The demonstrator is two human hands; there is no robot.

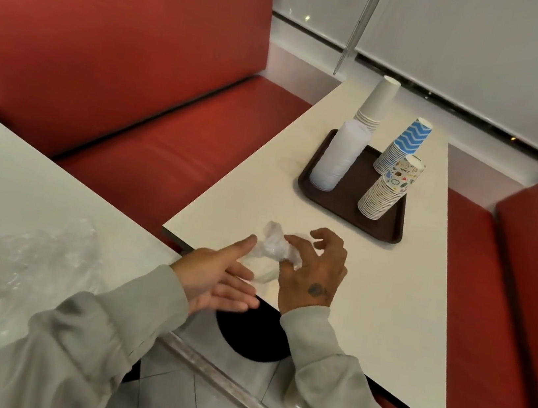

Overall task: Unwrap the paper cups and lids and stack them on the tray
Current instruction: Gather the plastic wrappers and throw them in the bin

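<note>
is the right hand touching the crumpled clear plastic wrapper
Touching. The head view shows the right hand pinching the crumpled clear plastic wrapper, its curled fingers overlapping the plastic with no gap.

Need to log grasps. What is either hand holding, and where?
Right hand pinches the crumpled clear plastic wrapper at its right side; left hand holds nothing.

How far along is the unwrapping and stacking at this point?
Nearly done by the look: lids, white cups, blue zigzag cups and patterned cups stand unwrapped in stacks at the tray. In hand: the right hand grips crumpled plastic wrap, the left hand open beside it. Left: seemingly only discarding the wrap.
</note>
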